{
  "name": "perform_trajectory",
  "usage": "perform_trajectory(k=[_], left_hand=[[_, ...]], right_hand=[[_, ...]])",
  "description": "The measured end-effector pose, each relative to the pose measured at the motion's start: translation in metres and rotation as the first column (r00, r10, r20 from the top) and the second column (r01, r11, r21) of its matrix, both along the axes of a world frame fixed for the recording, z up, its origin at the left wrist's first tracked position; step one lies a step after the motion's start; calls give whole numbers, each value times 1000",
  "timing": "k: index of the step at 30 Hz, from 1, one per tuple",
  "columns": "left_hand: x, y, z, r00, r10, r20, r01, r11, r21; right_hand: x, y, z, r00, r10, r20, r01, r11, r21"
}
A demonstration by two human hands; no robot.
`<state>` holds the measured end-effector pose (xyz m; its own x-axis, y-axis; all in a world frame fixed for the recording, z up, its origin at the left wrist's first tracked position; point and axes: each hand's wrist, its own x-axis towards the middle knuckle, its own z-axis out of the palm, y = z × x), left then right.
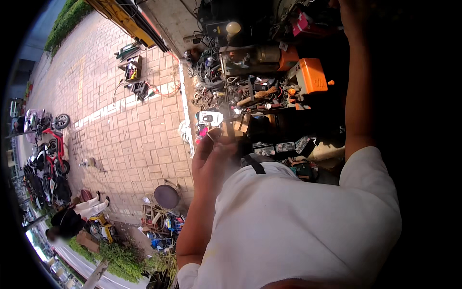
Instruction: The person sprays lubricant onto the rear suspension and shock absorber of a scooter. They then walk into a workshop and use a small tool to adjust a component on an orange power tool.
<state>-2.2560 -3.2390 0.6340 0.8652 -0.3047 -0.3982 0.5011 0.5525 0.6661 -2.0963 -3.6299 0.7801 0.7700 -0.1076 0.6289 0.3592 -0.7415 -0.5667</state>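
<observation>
Brick-coloured paving (144, 115) fills the left half, giving the widest room for moving, and ends at a pale strip (183, 91) that runs up and down the view as the edge between it and a crowded work area of tools and parts. On the upper right of that clutter stands an orange housing (314, 76), with a pink thing (303, 24) beyond it, toward the top. A round dark stool (167, 196) stands to the left of the left forearm. The 2 hands are well apart: the right hand (347, 13) is far up at the top edge, partly cut off and in shade, so I cannot tell whether it is wide, narrow or holding something; the left hand (215, 156) is low and near the middle, its fingers bent together. By my judgement the relation that matters is here: a small cardboard box (242, 123) lies just up and right of the left hand, far nearer to it than to the right, its long axis tilted from upright. Smallest is a tan piece (212, 135) with a pale edge, at the left fingertips; I cannot tell whether it is gripped or lies behind them, nor its long axis.
</observation>
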Motion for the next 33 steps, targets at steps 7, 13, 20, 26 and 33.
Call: perform_trajectory(k=[7,13,20,26,33], left_hand=[[-4,-17,7,993,-56,-104,58,998,16],[-23,-33,9,980,-164,-117,165,986,-2],[-37,-51,8,966,-240,-94,240,971,-20],[-46,-59,14,936,-330,-121,326,944,-50],[-51,-58,17,923,-374,-94,364,925,-110]], right_hand=[[-140,157,-161,604,709,-365,104,384,918],[-173,163,-174,683,701,-205,-128,391,911],[-192,155,-159,762,609,-219,80,246,966],[-210,152,-164,733,670,-120,78,93,993],[-214,147,-159,709,694,-124,83,92,992]])
